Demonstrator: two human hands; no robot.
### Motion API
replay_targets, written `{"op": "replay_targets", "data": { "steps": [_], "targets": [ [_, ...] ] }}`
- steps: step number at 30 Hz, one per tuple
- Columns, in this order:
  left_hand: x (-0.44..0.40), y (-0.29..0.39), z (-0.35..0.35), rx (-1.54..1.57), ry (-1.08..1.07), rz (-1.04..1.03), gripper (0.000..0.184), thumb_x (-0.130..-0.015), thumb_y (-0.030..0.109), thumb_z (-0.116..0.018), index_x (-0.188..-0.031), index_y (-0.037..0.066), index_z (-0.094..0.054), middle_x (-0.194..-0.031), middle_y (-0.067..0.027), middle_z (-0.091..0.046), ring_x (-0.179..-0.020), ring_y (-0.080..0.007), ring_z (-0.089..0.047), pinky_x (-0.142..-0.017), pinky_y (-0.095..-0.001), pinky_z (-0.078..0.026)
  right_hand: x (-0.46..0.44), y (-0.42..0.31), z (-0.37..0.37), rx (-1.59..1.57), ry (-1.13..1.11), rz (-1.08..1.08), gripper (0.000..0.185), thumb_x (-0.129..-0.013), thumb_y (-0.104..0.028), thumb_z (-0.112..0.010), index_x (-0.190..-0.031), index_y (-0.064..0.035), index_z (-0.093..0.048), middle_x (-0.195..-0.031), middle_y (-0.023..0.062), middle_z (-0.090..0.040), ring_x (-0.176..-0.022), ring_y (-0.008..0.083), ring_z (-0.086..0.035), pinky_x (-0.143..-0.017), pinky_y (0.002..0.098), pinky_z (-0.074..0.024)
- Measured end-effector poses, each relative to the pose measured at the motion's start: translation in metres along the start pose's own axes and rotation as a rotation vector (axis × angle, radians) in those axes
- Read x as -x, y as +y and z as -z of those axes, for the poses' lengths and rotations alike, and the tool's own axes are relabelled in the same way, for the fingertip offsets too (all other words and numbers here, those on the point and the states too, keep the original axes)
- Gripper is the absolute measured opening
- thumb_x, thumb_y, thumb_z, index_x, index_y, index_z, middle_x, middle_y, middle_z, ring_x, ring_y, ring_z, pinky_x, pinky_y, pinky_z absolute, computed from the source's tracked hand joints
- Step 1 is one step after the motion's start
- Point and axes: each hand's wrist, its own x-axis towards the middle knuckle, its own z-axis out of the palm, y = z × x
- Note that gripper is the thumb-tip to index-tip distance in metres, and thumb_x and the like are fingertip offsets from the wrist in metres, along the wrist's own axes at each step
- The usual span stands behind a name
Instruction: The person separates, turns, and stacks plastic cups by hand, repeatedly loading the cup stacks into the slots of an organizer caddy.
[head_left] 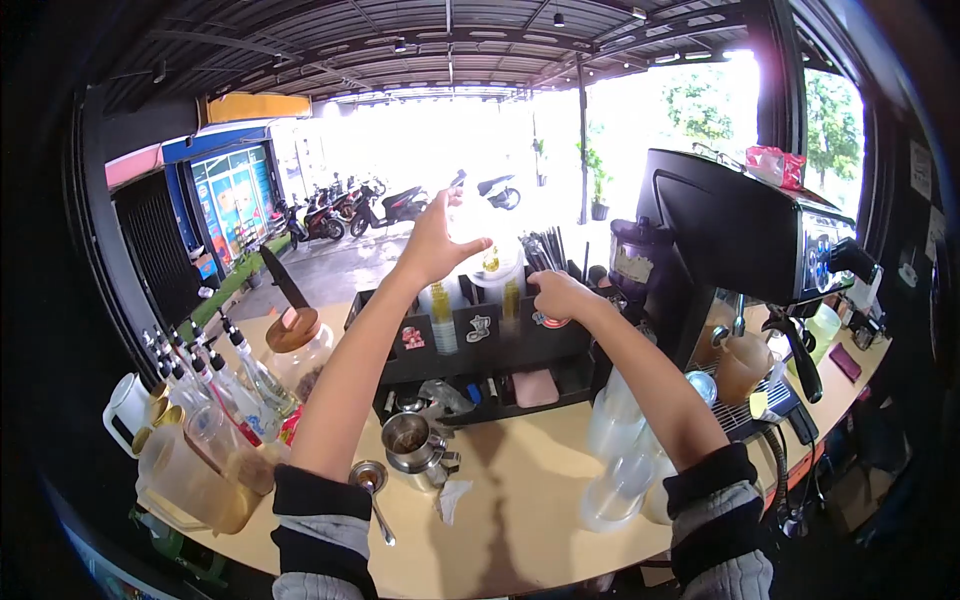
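Observation:
Both arms reach forward to a black organizer (pixel 400 365) at the back of the counter. My left hand (pixel 445 240) has thumb and fingers spread around a clear plastic cup (pixel 492 262) with a yellow print; the bright background washes out its upper part. My right hand (pixel 560 298) is beside the stacked cups in the organizer, its fingers curled; whether they grip anything is hidden. Another stack of printed cups (pixel 443 315) stands below my left hand. Black straws (pixel 543 250) stand behind my right hand.
Syrup bottles (pixel 245 375), a jug (pixel 190 480) and a wooden-lidded jar (pixel 300 350) stand left. A metal pitcher (pixel 408 445) and a spoon (pixel 383 520) lie near centre. Clear containers (pixel 620 485) and an espresso machine (pixel 730 225) are right. Motorbikes (pixel 390 208) are outside.

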Motion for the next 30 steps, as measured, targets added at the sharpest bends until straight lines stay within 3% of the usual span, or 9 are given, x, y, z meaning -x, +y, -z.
{"op": "replay_targets", "data": {
  "steps": [3,4,6,10,15,20,23,26,30],
  "targets": [
    [-0.012,-0.009,-0.021,0.015,-0.081,0.007,0.084,-0.067,0.036,-0.078,-0.13,0.0,-0.035,-0.126,-0.0194,-0.049,-0.109,-0.0262,-0.052,-0.078,-0.0335,-0.048,-0.015,-0.003,0.012,-0.132,-0.218,-0.144,0.03,-0.072,-0.006,-0.044,-0.095,0.0075,-0.059,-0.083,0.0237,-0.064,-0.07,0.0309,-0.067,-0.065,0.0391,-0.0538],
    [-0.017,-0.012,-0.026,-0.006,-0.116,0.008,0.084,-0.067,0.036,-0.078,-0.129,-0.001,-0.036,-0.126,-0.0198,-0.049,-0.113,-0.0271,-0.05,-0.08,-0.0332,-0.048,-0.022,0.0,0.014,-0.129,-0.211,-0.141,0.03,-0.072,-0.006,-0.044,-0.095,0.0075,-0.059,-0.083,0.0237,-0.064,-0.07,0.0309,-0.067,-0.065,0.0391,-0.0538],
    [-0.024,-0.017,-0.029,0.008,-0.139,0.03,0.085,-0.067,0.039,-0.078,-0.129,-0.001,-0.037,-0.128,-0.0203,-0.048,-0.118,-0.0291,-0.047,-0.085,-0.0346,-0.047,-0.036,0.005,0.014,-0.073,-0.309,-0.206,0.046,-0.07,0.003,-0.038,-0.113,0.0045,-0.053,-0.067,0.0176,-0.062,-0.053,0.0233,-0.063,-0.049,0.0329,-0.0506],
    [-0.035,-0.023,-0.025,0.013,-0.232,0.078,0.087,-0.067,0.047,-0.075,-0.129,-0.002,-0.04,-0.127,-0.0208,-0.049,-0.117,-0.0305,-0.049,-0.093,-0.0379,-0.043,-0.05,0.017,0.018,-0.149,-0.334,-0.228,0.048,-0.072,0.003,-0.035,-0.117,0.0023,-0.051,-0.073,0.0185,-0.062,-0.057,0.0237,-0.066,-0.048,0.0316,-0.0534],
    [-0.04,-0.025,-0.031,-0.007,-0.272,0.061,0.088,-0.065,0.052,-0.075,-0.127,-0.004,-0.044,-0.123,-0.0213,-0.052,-0.112,-0.0304,-0.053,-0.094,-0.038,-0.043,-0.056,0.021,0.022,-0.037,-0.307,-0.299,0.072,-0.07,0.004,-0.033,-0.139,-0.0167,-0.035,-0.076,0.02,-0.063,-0.056,0.0236,-0.064,-0.052,0.0329,-0.055],
    [-0.035,-0.026,-0.052,-0.073,-0.388,0.114,0.087,-0.062,0.053,-0.076,-0.122,-0.006,-0.049,-0.118,-0.0212,-0.056,-0.105,-0.0294,-0.057,-0.089,-0.0365,-0.046,-0.062,0.017,0.022,-0.086,-0.242,-0.274,0.064,-0.07,0.003,-0.035,-0.13,-0.0134,-0.048,-0.075,0.0211,-0.064,-0.05,0.0249,-0.061,-0.053,0.0333,-0.0538],
    [-0.031,-0.032,-0.061,-0.087,-0.396,0.083,0.086,-0.062,0.051,-0.077,-0.12,-0.006,-0.051,-0.116,-0.021,-0.057,-0.101,-0.0292,-0.059,-0.087,-0.0368,-0.046,-0.059,0.012,0.021,0.197,-0.198,-0.036,0.046,-0.077,-0.005,-0.046,-0.122,-0.0101,-0.054,-0.114,0.0172,-0.059,-0.095,0.0291,-0.063,-0.081,0.0398,-0.0511],
    [-0.025,-0.032,-0.064,-0.07,-0.417,0.062,0.084,-0.061,0.049,-0.077,-0.12,-0.005,-0.051,-0.116,-0.0208,-0.057,-0.1,-0.0297,-0.058,-0.086,-0.0368,-0.047,-0.067,0.014,0.007,0.309,-0.226,-0.147,0.045,-0.078,-0.008,-0.05,-0.123,-0.0115,-0.053,-0.12,0.0174,-0.056,-0.111,0.0303,-0.054,-0.091,0.0414,-0.0454],
    [-0.022,-0.035,-0.066,-0.089,-0.433,0.031,0.085,-0.061,0.047,-0.078,-0.123,-0.004,-0.05,-0.119,-0.0212,-0.055,-0.1,-0.0307,-0.058,-0.087,-0.0373,-0.046,-0.065,0.006,-0.006,0.353,-0.18,-0.293,0.043,-0.079,-0.011,-0.052,-0.122,-0.002,-0.05,-0.12,0.0181,-0.056,-0.11,0.03,-0.056,-0.091,0.0383,-0.0457]
  ]
}}
